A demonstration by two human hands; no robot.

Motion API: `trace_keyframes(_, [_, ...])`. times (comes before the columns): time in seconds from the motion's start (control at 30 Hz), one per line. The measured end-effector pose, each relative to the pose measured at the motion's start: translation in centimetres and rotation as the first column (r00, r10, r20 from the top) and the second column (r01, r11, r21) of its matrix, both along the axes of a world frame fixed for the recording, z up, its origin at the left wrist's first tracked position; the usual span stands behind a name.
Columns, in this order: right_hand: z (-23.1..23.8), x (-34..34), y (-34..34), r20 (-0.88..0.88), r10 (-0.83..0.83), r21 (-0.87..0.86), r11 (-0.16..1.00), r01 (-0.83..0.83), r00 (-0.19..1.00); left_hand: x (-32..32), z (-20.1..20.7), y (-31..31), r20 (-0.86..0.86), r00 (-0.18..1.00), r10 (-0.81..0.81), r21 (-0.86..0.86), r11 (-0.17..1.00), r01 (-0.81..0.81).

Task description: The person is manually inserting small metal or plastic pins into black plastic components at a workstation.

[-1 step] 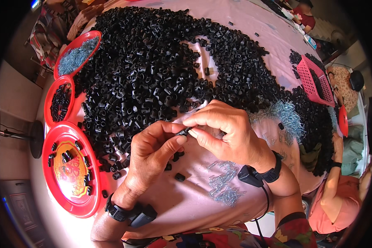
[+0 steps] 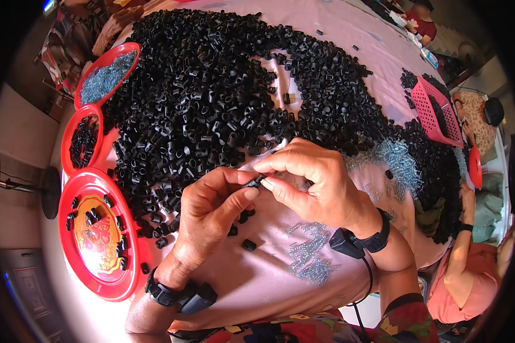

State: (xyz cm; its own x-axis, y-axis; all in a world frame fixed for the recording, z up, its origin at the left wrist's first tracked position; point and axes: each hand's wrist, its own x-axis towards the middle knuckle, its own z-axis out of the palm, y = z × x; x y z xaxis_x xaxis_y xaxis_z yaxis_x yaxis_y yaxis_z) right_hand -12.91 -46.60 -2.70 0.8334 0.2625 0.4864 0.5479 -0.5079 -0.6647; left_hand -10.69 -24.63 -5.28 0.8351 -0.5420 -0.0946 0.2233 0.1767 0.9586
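Nothing visibly moved since before, left hand [image 2: 205,210] and right hand [image 2: 325,188], fingers [image 2: 241,198] pinching one black piece [image 2: 255,182] between them.

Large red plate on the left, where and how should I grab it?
Probably by the near rim of the large red plate, coming from your own side with the left hand, thumb on top. The rim is broad and bare there, while loose black pieces lie off its right edge. Keep it level: small black parts sit on it.
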Motion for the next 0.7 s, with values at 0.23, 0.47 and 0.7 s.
trace_keyframes(0.23, [0.1, 0.1, 0.0, 0.049, 0.026, -0.022, 0.999, -0.025, 0.998, -0.4, 0.2, -0.1, 0.02, 1.0, -0.004, 0.048, 0.999, 0.003])
trace_keyframes(0.47, [0.1, -0.1, 0.4, 0.141, 0.032, -0.042, 0.999, -0.027, 0.989, -1.5, 0.1, -0.8, 0.115, 0.989, 0.095, 0.086, 0.991, -0.105])
trace_keyframes(0.7, [0.2, -0.2, 0.4, 0.098, 0.038, 0.011, 0.999, -0.039, 0.995, -2.1, 0.0, -1.2, 0.213, 0.966, 0.145, 0.143, 0.974, -0.178])
